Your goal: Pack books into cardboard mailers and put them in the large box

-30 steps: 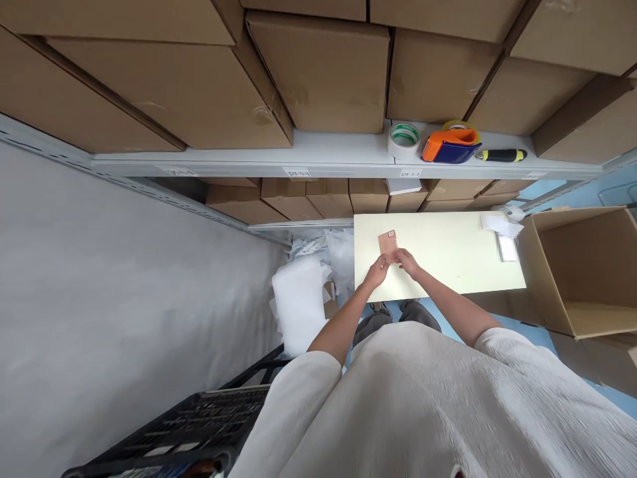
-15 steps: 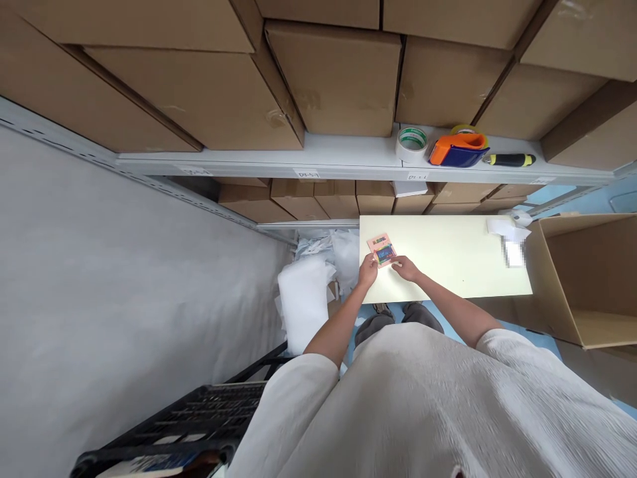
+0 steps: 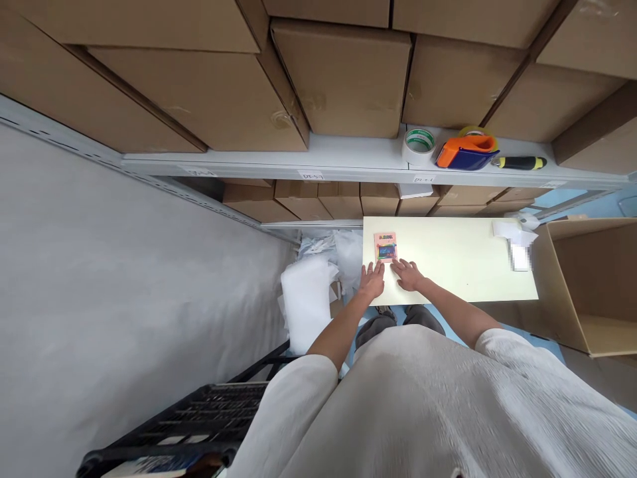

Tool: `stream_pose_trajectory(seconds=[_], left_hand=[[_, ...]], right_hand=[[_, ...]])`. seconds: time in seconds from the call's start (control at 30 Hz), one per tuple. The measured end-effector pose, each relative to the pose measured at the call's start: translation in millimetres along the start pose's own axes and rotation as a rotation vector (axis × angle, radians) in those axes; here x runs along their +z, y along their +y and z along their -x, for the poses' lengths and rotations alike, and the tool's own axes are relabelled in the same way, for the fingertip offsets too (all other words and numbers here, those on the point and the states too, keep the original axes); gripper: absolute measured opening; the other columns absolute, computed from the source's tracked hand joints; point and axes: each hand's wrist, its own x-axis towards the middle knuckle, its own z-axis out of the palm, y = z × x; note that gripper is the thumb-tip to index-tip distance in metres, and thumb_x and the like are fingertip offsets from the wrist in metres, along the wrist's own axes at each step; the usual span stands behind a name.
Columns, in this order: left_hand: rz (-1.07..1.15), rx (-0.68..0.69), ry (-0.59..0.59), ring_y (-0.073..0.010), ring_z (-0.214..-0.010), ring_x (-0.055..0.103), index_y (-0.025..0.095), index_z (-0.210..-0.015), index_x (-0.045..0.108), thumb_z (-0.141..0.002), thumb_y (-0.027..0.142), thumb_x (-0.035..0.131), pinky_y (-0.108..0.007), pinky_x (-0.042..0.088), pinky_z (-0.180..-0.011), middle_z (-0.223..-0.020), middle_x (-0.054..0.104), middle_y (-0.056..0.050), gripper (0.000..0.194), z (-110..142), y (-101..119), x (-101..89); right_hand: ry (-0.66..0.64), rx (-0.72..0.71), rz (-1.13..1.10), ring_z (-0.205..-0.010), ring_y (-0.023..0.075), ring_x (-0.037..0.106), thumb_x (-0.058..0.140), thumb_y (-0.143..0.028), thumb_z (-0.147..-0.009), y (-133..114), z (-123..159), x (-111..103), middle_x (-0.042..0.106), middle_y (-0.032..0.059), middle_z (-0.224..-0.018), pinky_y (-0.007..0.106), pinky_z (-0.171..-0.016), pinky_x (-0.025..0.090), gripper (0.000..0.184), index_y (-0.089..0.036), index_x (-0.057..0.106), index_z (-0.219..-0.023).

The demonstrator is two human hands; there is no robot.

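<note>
A small pink packet with a dark, colourful picture (image 3: 386, 247) lies on the pale tabletop (image 3: 448, 265), near its left end. My left hand (image 3: 372, 281) rests palm down at the packet's lower left corner, fingers spread. At the lower right corner, my right hand (image 3: 408, 274) lies with its fingers stretched out toward the edge. The fingertips of both hands are at the packet's near edge; neither hand is wrapped around it. Whether the packet is a thin box or a booklet I cannot tell.
Cardboard boxes (image 3: 343, 79) fill the shelves ahead. A tape roll (image 3: 419, 147), an orange-and-blue tape dispenser (image 3: 466, 153) and a yellow-and-black cutter (image 3: 520, 162) sit on the shelf. An open carton (image 3: 572, 285) stands right, white wrapping (image 3: 304, 305) left, a black crate (image 3: 199, 415) lower left.
The packet has gone from tilted in my hands to lying straight on the tabletop. My left hand has let go of it and opened flat; my right hand's fingers have spread.
</note>
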Motion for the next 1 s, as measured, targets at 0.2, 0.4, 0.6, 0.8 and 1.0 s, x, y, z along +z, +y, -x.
stream_pose_trajectory(seconds=[0.2,0.4,0.6,0.8,1.0], left_hand=[[0.015,-0.087,0.042,-0.0422,-0.172,0.017,0.024,-0.178,0.027,-0.092,0.022,0.058,-0.067,0.001,-0.139,-0.186,0.023,-0.011,0.092,-23.4,-5.2,-18.3],[0.048,-0.134,0.041,-0.0441,-0.167,0.027,0.021,-0.179,0.024,-0.091,0.024,0.059,-0.068,0.016,-0.137,-0.187,0.019,-0.013,0.095,-39.4,-9.2,-30.0],[0.022,-0.137,0.032,-0.0442,-0.164,0.031,0.02,-0.179,0.02,-0.092,0.031,0.065,-0.064,0.027,-0.133,-0.187,0.016,-0.015,0.099,-46.8,-12.1,-33.1],[0.084,-0.13,0.033,-0.0454,-0.165,0.03,0.02,-0.177,0.026,-0.09,0.032,0.067,-0.063,0.03,-0.132,-0.187,0.014,-0.017,0.097,-46.9,-13.6,-36.4],[0.043,-0.097,0.015,-0.0397,-0.168,0.03,0.023,-0.178,0.022,-0.09,0.028,0.063,-0.055,0.037,-0.131,-0.189,0.002,-0.013,0.097,-28.8,-20.4,-39.9]], right_hand=[[-0.001,0.041,-0.141,-0.173,0.0407,0.009,0.064,-0.038,-0.094,-3.7,-37.3,-13.0,0.016,0.0058,-0.187,0.066,-0.136,0.007,0.09,-0.029,0.031,-0.178],[-0.014,0.07,-0.134,-0.171,0.0423,0.014,0.065,-0.038,-0.092,-2.7,-63.1,-22.2,0.013,0.0029,-0.188,0.067,-0.135,0.011,0.093,-0.031,0.031,-0.178],[-0.04,0.114,-0.103,-0.167,0.0471,0.019,0.07,-0.043,-0.091,-9.3,-76.0,-28.5,0.009,0.0037,-0.189,0.071,-0.13,0.019,0.098,-0.034,0.027,-0.179],[-0.011,0.122,-0.164,-0.166,0.0472,0.021,0.069,-0.037,-0.091,-13.6,-70.6,-33.3,0.006,0.0037,-0.189,0.07,-0.129,0.019,0.1,-0.035,0.024,-0.18],[0.016,0.101,-0.189,-0.167,0.0419,0.028,0.065,-0.036,-0.094,3.8,-39.4,-32.1,-0.009,0.0049,-0.188,0.061,-0.127,0.034,0.106,-0.035,0.006,-0.182]])
